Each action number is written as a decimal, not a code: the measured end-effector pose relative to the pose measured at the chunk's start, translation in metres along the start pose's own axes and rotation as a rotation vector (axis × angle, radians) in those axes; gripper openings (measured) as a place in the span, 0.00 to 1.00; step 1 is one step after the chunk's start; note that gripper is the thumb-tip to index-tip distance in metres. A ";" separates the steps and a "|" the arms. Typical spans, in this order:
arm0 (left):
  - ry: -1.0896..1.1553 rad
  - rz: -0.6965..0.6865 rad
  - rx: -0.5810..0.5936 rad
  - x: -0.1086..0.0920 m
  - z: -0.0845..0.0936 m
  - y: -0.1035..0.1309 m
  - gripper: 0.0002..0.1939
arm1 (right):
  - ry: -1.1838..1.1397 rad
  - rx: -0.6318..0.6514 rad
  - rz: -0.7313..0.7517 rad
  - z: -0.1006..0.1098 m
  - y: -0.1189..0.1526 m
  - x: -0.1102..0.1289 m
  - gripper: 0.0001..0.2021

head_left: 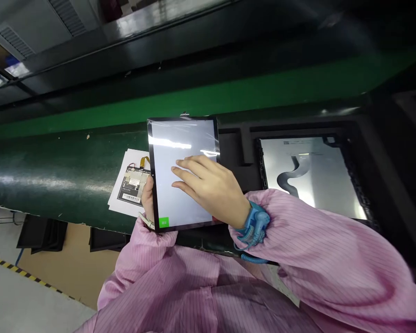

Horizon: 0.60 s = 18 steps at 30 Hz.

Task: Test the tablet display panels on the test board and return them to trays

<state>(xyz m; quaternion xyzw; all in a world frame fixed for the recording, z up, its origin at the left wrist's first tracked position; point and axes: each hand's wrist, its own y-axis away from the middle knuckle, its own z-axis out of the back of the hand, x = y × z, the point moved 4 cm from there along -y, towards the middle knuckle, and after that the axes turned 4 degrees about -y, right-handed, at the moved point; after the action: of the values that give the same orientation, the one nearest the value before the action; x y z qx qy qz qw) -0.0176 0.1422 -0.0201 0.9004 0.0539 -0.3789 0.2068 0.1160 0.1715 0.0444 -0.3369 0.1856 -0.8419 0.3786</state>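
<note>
A tablet (pixel 180 199) with a lit, pale screen and a small green button at its lower left corner is held upright before me. My left hand (pixel 147 196) grips its left edge, with the other fingers hidden behind it. Over the screen lies my right hand (pixel 211 182), its fingers stretched out and slightly spread; I cannot tell whether they touch the glass. A blue wrist strap (pixel 254 224) with a coiled cord circles my right wrist. Beside the tablet on the left, a circuit board with a ribbon cable (pixel 133 185) rests on white sheets (pixel 117 203).
To the right, a black foam tray (pixel 244 138) holds a silver display panel (pixel 319 180) with a dark flex cable. A green bench surface (pixel 55 162) runs across, with a brighter green strip (pixel 263 88) behind it. Black trays (pixel 43 231) sit lower left.
</note>
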 end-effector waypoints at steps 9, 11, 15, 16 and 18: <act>0.009 0.085 0.044 0.001 0.004 -0.003 0.23 | -0.152 -0.117 -0.146 0.019 0.002 -0.049 0.42; -0.008 0.078 0.028 -0.001 0.001 -0.002 0.23 | -0.113 0.011 -0.078 0.010 0.001 -0.040 0.53; -0.012 0.076 0.004 -0.003 -0.002 -0.001 0.24 | 0.032 0.058 0.011 0.000 0.002 -0.017 0.45; -0.008 0.080 -0.005 -0.002 -0.002 -0.001 0.25 | 0.061 0.030 0.039 0.000 0.003 -0.012 0.36; 0.002 0.073 -0.016 -0.002 0.000 -0.003 0.26 | 0.096 -0.027 0.100 0.000 0.004 -0.006 0.18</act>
<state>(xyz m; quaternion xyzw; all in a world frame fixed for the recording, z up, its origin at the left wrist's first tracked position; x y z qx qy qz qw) -0.0194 0.1450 -0.0200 0.9004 0.0245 -0.3698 0.2278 0.1213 0.1734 0.0398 -0.2914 0.2312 -0.8347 0.4061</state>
